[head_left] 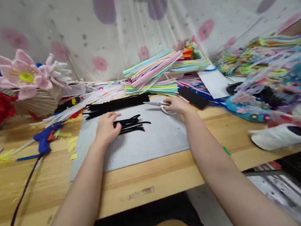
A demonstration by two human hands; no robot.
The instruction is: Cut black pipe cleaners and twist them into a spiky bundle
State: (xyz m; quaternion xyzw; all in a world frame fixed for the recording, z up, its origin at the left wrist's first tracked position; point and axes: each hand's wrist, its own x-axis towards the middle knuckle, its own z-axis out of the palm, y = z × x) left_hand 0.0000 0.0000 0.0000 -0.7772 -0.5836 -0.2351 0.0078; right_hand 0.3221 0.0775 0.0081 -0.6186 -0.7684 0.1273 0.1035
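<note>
A short bunch of black pipe cleaners (131,123) lies on a grey board (148,147), its left end hidden by my left hand (108,128). That hand rests over the bunch, thumb and forefinger apart. At the board's right side my right hand (177,105) has its fingers on the white handle of a pair of scissors (163,105). The blades point left, toward a longer bundle of black pipe cleaners (117,104) along the board's far edge.
Pastel pipe cleaners (157,68) are heaped at the back. Left are a blue glue gun (43,138) with its cord and pink felt-like flowers (23,73). A black oblong object (193,97), a white roll (277,137) and a jumble of coloured pieces (268,66) lie right.
</note>
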